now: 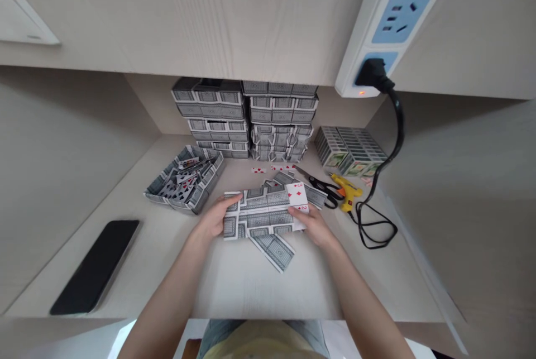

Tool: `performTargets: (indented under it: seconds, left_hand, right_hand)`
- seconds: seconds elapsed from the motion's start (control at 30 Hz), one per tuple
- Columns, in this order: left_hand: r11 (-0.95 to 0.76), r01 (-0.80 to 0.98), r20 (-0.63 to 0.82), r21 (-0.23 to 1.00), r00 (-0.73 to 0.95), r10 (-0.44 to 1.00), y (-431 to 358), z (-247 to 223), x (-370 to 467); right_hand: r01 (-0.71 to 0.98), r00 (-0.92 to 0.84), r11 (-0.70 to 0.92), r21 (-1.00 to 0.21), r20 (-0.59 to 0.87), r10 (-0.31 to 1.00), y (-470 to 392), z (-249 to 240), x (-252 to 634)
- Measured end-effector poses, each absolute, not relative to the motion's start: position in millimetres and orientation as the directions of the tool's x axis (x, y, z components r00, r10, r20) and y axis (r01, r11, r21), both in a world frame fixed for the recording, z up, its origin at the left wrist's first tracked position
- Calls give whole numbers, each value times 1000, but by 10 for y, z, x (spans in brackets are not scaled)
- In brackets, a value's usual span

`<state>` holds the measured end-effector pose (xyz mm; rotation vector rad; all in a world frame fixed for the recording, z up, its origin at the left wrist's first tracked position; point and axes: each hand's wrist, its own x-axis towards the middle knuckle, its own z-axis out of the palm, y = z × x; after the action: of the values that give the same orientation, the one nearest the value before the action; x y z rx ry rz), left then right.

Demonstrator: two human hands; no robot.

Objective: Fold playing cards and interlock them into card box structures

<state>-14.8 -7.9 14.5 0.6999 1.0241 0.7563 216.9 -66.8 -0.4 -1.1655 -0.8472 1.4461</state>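
Between my two hands is a panel of joined playing cards (pixel 266 211), mostly grey patterned backs, with red diamond faces showing at its right end. My left hand (pixel 218 216) grips the panel's left end, thumb on top. On the right end, my right hand (pixel 314 222) pinches the card faces, its thumb over the front and the other fingers hidden behind. A loose folded card strip (pixel 274 252) lies on the desk just below the panel. More card pieces (pixel 316 194) lie behind it, partly covered.
Boxes built from cards (pixel 282 110) are stacked at the back. A card tray (pixel 199 200) with loose cards stands left, near a black phone (pixel 96 267). Scissors (pixel 326 187), a yellow glue gun (pixel 347 190) with its cord, and card packs (pixel 352 149) lie right. A power strip (pixel 389 29) hangs above.
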Motion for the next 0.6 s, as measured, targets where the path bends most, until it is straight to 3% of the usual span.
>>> performTargets:
  seconds: [0.2,0.43,0.6]
  left_hand:
    - [449,-145,-398,882,284,872,-96,66,-117]
    - [504,-62,-442,862,396,805,-181,160,-101]
    - [480,-48,-418,876,421,805,-200,182,-120]
  right_hand:
    - [-404,-11,-198,-893,-212,977,-640,89,2214]
    - [-134,174,-207,-969,-229,958,-633,-10,2272]
    - [31,177,-113,-993,-106,978,-601,-73,2254]
